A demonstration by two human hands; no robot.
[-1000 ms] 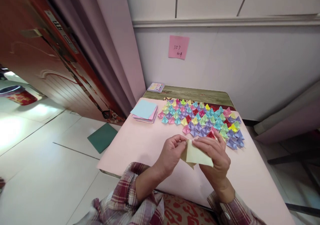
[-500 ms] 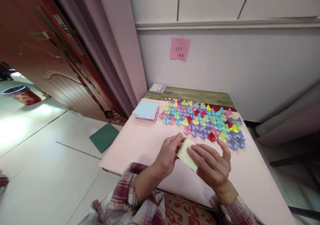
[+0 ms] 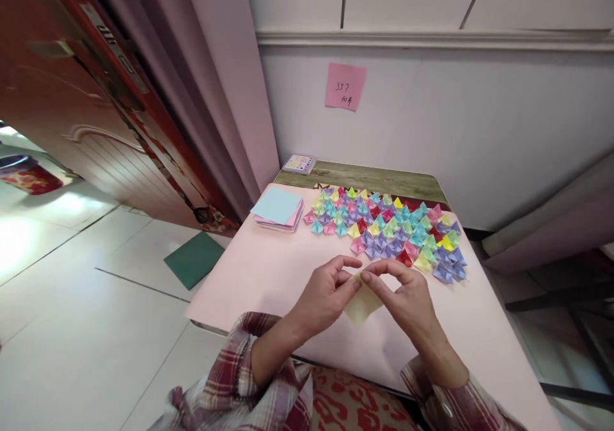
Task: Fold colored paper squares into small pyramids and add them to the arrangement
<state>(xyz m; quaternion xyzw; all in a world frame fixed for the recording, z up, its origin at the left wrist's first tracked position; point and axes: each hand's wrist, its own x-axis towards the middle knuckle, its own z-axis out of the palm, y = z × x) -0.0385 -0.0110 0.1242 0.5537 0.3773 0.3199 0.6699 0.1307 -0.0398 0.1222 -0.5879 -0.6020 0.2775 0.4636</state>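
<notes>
A pale yellow folded paper [image 3: 363,304] hangs between both my hands just above the pink table cover [image 3: 268,271]. My left hand [image 3: 325,297] pinches its top corner with thumb and forefinger. My right hand [image 3: 407,300] pinches the same corner from the other side, fingers curled. Beyond my hands lies a patch of several small folded paper pieces [image 3: 388,229] in many colours, set close together.
A stack of square coloured paper sheets [image 3: 278,208], light blue on top, sits at the table's far left. A small paper pack [image 3: 299,164] lies on the wooden strip by the wall. A green sheet [image 3: 194,259] lies on the floor tiles. A pink note [image 3: 344,86] sticks on the wall.
The yellow paper was held wide and flat between my hands; now it is folded smaller and hangs from a corner pinched by both hands, which have drawn together.
</notes>
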